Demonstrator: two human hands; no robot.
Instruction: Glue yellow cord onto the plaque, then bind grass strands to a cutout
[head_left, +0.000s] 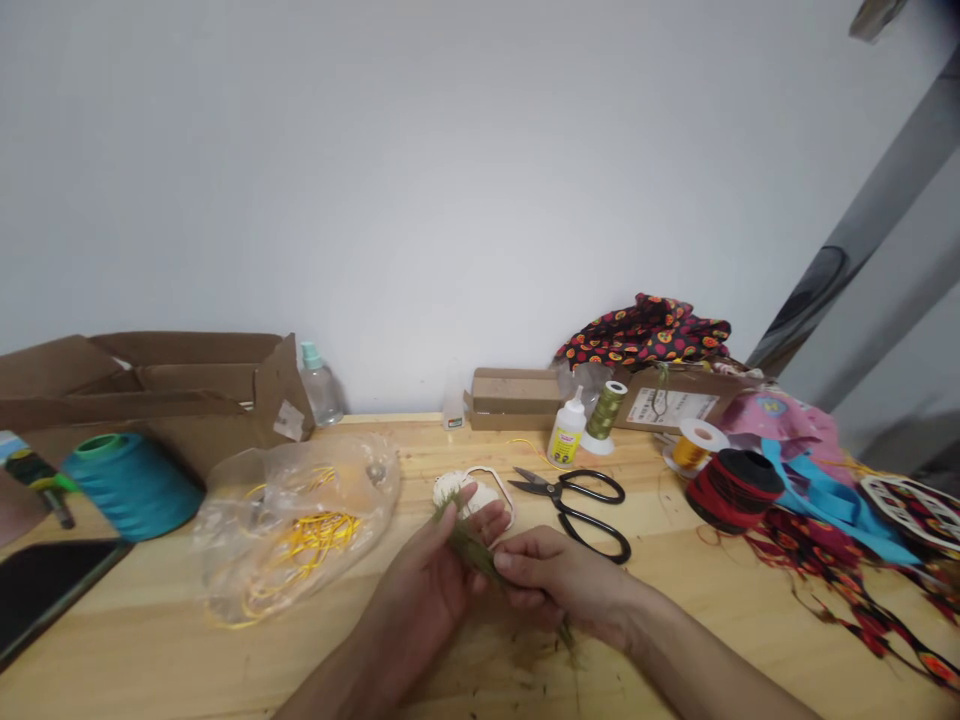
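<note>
A bundle of olive-green thread [472,548] runs slantwise between my two hands over the wooden table. My left hand [439,565], palm turned up, supports its upper part, with the thumb against it and the other fingers partly curled. My right hand [547,575] pinches the lower part between thumb and fingers, and loose strands hang out beneath. Just behind my hands lies a ball of cream cord [448,484], partly hidden. Black-handled scissors [570,500] rest with open blades just beyond my right hand.
A plastic bag of yellow cord [322,540], a teal thread cone [131,487] and a cardboard box [277,400] stand left. Behind are a glue bottle [567,434] and a green thread spool [606,410]. Right are a red-black spool [733,490] and blue ribbon [825,500].
</note>
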